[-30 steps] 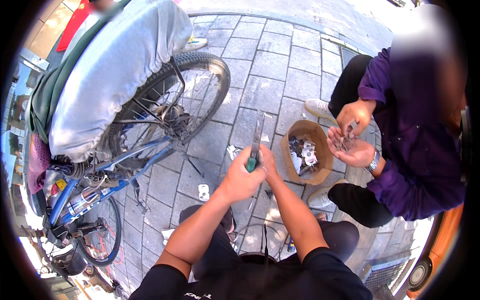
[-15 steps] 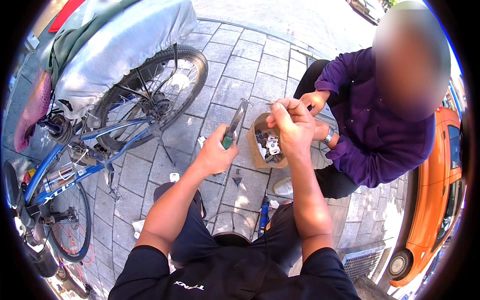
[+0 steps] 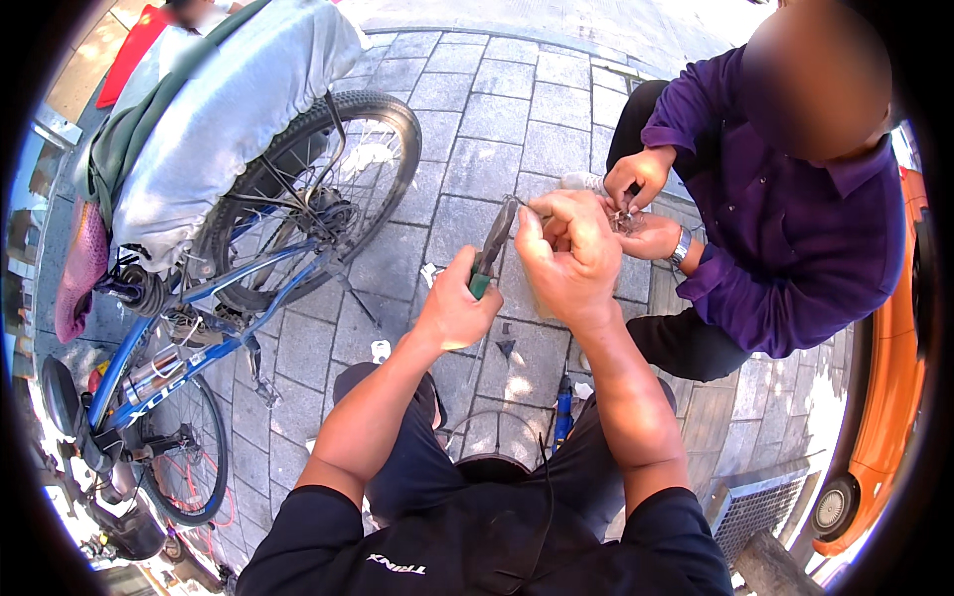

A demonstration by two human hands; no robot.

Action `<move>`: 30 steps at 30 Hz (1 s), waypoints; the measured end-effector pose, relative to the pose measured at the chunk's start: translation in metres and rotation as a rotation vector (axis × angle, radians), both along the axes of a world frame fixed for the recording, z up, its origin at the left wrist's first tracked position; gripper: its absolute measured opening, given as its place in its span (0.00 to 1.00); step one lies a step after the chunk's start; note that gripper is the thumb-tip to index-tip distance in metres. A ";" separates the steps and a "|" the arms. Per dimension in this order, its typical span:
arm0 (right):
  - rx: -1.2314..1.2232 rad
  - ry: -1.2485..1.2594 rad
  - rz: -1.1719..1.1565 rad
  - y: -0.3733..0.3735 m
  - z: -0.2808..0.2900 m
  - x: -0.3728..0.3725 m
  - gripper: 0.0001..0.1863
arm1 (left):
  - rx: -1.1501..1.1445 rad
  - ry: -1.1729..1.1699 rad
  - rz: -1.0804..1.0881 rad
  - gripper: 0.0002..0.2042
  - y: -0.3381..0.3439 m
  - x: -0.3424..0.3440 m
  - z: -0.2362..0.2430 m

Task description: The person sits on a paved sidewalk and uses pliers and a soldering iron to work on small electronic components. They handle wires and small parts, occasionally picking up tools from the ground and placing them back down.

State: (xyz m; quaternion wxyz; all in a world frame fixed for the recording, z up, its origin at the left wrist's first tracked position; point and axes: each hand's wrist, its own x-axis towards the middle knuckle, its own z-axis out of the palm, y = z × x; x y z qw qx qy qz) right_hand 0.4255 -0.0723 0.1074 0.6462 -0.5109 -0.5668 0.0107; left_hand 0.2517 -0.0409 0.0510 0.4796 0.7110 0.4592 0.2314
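My left hand is closed round the green handle of a pair of pliers, their dark jaws pointing away from me. Close beside the jaw tips is my right hand, thumb and forefinger pinched together. A thin bit of something like wire shows between the jaws and those fingertips, too small to name. Behind my right hand, a cardboard box is almost wholly hidden. To the right, a crouching person in a purple shirt has small metal pieces in one palm and picks at them with the other hand.
A blue bicycle stands at the left, with a pale cloth over its rear. Between my legs lie a blue tool and a dark round vessel. A grate and an orange car are at the right.
The pliers' tips and my right fingertips have come closer together. My right hand now covers most of the box. The other person's hands now show metal pieces in a palm. The whole view has shifted.
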 end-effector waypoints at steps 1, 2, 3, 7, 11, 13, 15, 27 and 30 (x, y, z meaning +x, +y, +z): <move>0.006 -0.014 -0.016 0.000 -0.002 0.002 0.11 | 0.007 0.011 -0.007 0.11 0.000 0.002 0.001; -0.002 -0.014 -0.016 -0.001 -0.003 0.003 0.11 | 0.014 0.023 -0.013 0.12 -0.001 0.005 0.001; -0.009 -0.014 -0.020 -0.001 -0.004 0.005 0.11 | 0.012 0.008 -0.012 0.12 -0.001 0.007 0.001; -0.026 -0.054 -0.054 -0.001 -0.006 0.007 0.10 | 0.005 -0.031 -0.019 0.11 -0.003 0.010 -0.002; -0.022 -0.079 -0.077 -0.001 -0.005 0.009 0.10 | 0.061 -0.034 -0.042 0.11 -0.005 0.011 -0.001; -0.031 -0.091 -0.082 -0.002 -0.003 0.009 0.10 | 0.061 -0.036 -0.035 0.11 -0.006 0.012 0.000; -0.024 -0.116 -0.096 -0.003 -0.006 0.010 0.10 | 0.072 -0.043 -0.031 0.11 -0.007 0.012 0.001; -0.026 -0.018 -0.127 -0.002 -0.013 0.001 0.09 | 0.114 0.017 0.010 0.09 -0.007 0.011 0.005; -0.009 -0.142 -0.129 0.000 -0.012 0.005 0.10 | 0.135 0.033 0.021 0.10 -0.007 0.011 0.005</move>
